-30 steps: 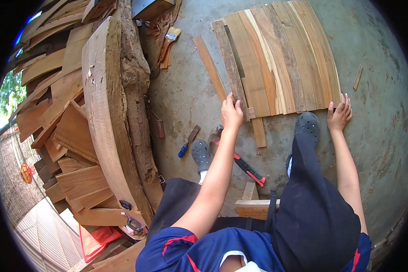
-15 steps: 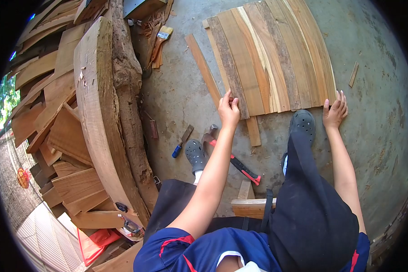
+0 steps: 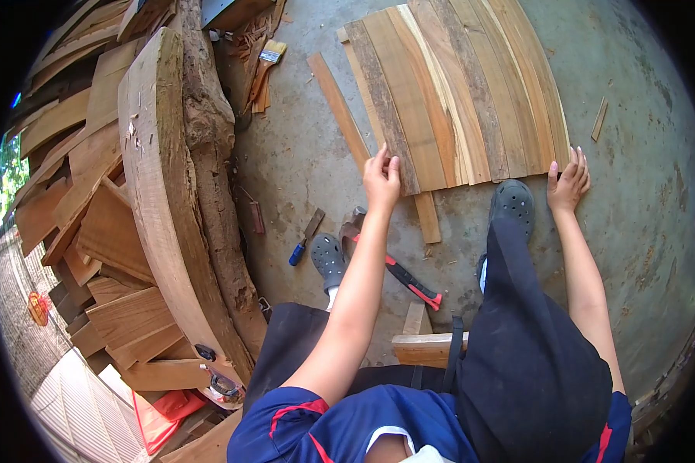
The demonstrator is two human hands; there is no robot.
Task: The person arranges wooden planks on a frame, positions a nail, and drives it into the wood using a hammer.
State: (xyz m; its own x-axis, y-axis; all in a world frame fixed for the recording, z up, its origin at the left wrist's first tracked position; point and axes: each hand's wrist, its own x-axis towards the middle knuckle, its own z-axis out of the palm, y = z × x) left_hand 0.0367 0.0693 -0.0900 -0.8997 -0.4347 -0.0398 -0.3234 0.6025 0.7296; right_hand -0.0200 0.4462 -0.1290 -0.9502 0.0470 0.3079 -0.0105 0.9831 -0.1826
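Head camera: if its view is a clock, where are the wooden boards (image 3: 459, 96)?

They lie side by side on the gray floor (image 3: 641, 231), at 1 o'clock.

And the left hand (image 3: 382, 183)?

It's toward 1 o'clock too, but closer to the middle. It is by the boards' own 7 o'clock corner. The fingers are bent and the thumb is close to them. I can't tell if they pinch the wood.

What about the right hand (image 3: 567, 185)?

It's between 2 and 3 o'clock, at the boards' own 5 o'clock corner. Its fingers are spread, and the thumb is well away from them.

What else is near the boards?

A gray shoe (image 3: 512, 202) with little holes, just by their 6 o'clock edge. A long thin strip (image 3: 340, 109) is at 12 o'clock, with its low end by the left hand.

Any tools?

A red and black hammer (image 3: 411, 281) at 4 o'clock, a blue-handled tool (image 3: 307, 237) at 9 o'clock near the middle, and a paintbrush (image 3: 264, 67) at 11 o'clock.
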